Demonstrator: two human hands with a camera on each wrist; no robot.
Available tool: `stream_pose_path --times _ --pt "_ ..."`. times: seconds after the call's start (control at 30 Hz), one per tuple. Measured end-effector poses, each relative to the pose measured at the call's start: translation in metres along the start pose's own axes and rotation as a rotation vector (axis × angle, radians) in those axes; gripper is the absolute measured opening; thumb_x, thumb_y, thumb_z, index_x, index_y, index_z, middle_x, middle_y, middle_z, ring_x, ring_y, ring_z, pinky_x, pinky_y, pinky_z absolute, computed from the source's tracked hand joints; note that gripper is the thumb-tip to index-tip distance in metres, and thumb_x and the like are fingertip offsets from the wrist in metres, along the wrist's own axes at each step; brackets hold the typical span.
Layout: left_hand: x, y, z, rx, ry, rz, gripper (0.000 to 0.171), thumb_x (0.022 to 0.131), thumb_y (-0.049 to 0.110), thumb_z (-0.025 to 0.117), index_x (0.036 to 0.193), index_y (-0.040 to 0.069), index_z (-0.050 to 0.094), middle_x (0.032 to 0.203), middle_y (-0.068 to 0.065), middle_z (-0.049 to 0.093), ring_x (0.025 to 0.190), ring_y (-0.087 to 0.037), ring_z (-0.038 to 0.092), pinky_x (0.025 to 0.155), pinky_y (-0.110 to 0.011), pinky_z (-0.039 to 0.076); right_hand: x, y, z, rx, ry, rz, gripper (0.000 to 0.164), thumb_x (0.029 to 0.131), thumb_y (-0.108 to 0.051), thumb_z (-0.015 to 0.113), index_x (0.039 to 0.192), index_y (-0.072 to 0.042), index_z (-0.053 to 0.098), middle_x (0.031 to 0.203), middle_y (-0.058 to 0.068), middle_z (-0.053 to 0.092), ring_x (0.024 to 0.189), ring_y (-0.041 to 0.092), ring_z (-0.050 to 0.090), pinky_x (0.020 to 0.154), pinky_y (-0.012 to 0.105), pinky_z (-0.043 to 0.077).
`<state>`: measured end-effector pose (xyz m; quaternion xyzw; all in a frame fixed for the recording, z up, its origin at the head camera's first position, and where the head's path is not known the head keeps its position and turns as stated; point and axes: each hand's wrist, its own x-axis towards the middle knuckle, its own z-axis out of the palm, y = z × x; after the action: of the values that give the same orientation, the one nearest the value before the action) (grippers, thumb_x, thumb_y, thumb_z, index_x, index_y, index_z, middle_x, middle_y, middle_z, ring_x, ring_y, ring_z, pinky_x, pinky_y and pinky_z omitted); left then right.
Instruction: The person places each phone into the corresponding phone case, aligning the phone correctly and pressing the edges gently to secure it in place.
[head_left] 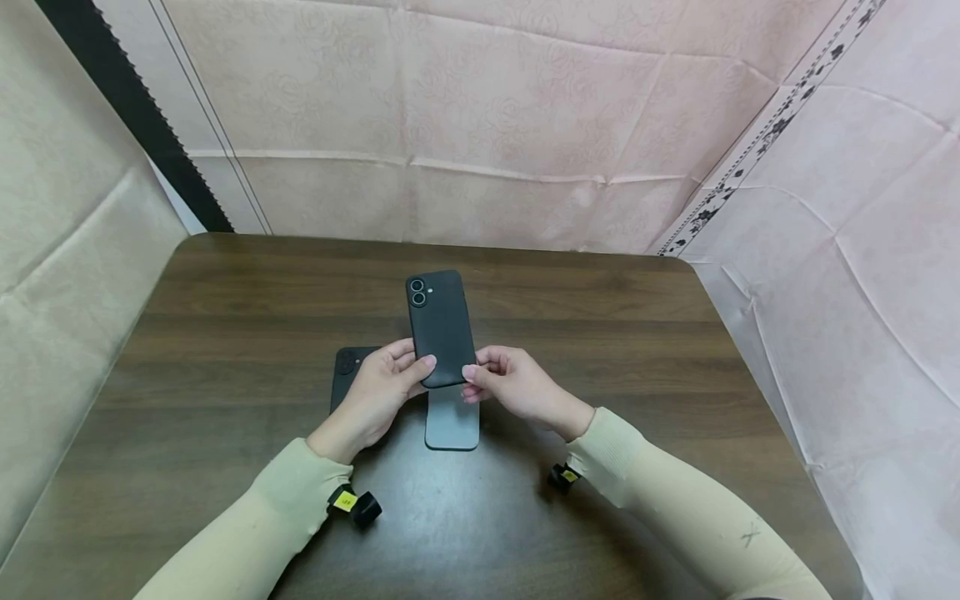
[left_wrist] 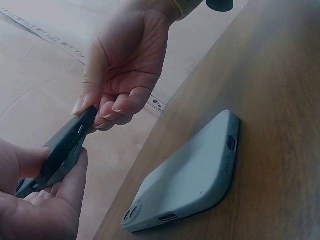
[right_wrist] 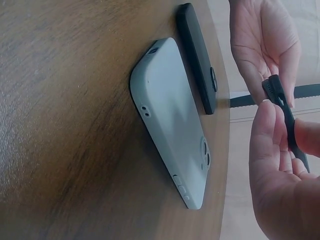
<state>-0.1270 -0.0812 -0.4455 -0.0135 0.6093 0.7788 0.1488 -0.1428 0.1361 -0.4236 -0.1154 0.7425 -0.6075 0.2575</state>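
Note:
A black phone (head_left: 442, 329) with two camera lenses is held up over the table, its back facing the head camera. My left hand (head_left: 382, 379) grips its lower left side, thumb on the back. The right hand (head_left: 513, 379) pinches its lower right corner between thumb and fingers. At the bottom edge (left_wrist: 67, 145), seen from the left wrist, a dark case and the body inside show as two layers. Below lies a pale blue-grey cased phone (left_wrist: 190, 170), back up, partly hidden from the head camera. Another black phone (right_wrist: 195, 55) lies beside it, partly behind my left hand in the head view.
The brown wooden table (head_left: 600, 333) has rounded far corners. Pale cloth curtains (head_left: 480, 108) hang behind it and at both sides. Each wrist carries a small black camera, the left one (head_left: 363, 508) close over the tabletop.

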Motion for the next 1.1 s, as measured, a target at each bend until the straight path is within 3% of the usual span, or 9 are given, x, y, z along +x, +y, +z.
stream_pose_path --times 0.13,0.37,0.6,0.77,1.1 --pt "-0.0006 0.0004 -0.0001 0.003 0.002 0.004 0.044 0.094 0.014 0.065 0.133 0.002 0.050 0.124 -0.011 0.064 0.109 -0.021 0.064 0.088 -0.032 0.052 0.0001 -0.0013 -0.0001 -0.008 -0.005 0.012 0.015 0.096 -0.008 0.061 0.100 0.006 0.059 0.096 0.029 0.066 0.091 0.043 0.065 0.085 0.045 0.053" --pt "-0.0013 0.0010 -0.0011 -0.004 -0.007 0.005 0.045 0.093 0.014 0.066 0.134 0.002 0.050 0.124 -0.011 0.063 0.109 -0.022 0.064 0.088 -0.033 0.052 -0.0013 -0.0004 0.0012 0.018 0.004 -0.003 0.019 0.094 -0.014 0.064 0.100 0.004 0.059 0.094 0.025 0.068 0.084 0.027 0.069 0.084 0.046 0.053" --pt "-0.0018 0.0027 -0.0003 -0.020 -0.030 0.030 0.048 0.091 0.018 0.070 0.132 0.003 0.051 0.124 -0.011 0.063 0.111 -0.022 0.062 0.092 -0.034 0.050 -0.0036 -0.0032 -0.0003 0.066 0.022 -0.024 0.022 0.095 -0.015 0.063 0.108 0.002 0.059 0.097 0.019 0.067 0.089 0.031 0.068 0.088 0.045 0.052" --pt "-0.0024 0.0048 0.0003 0.000 -0.036 0.011 0.047 0.090 0.018 0.071 0.131 0.005 0.053 0.124 -0.008 0.064 0.112 -0.021 0.061 0.095 -0.037 0.048 -0.0029 -0.0035 -0.0002 0.086 0.040 -0.019 0.022 0.095 -0.016 0.063 0.109 0.001 0.059 0.099 0.019 0.067 0.090 0.029 0.068 0.089 0.045 0.051" --pt "-0.0047 0.0076 -0.0002 0.030 -0.033 -0.014 0.050 0.090 0.014 0.070 0.134 0.002 0.050 0.125 -0.010 0.063 0.110 -0.021 0.063 0.089 -0.033 0.051 -0.0019 0.0003 0.0025 0.127 0.054 0.021 0.024 0.095 -0.017 0.064 0.109 0.002 0.059 0.101 0.025 0.066 0.094 0.038 0.066 0.089 0.044 0.052"
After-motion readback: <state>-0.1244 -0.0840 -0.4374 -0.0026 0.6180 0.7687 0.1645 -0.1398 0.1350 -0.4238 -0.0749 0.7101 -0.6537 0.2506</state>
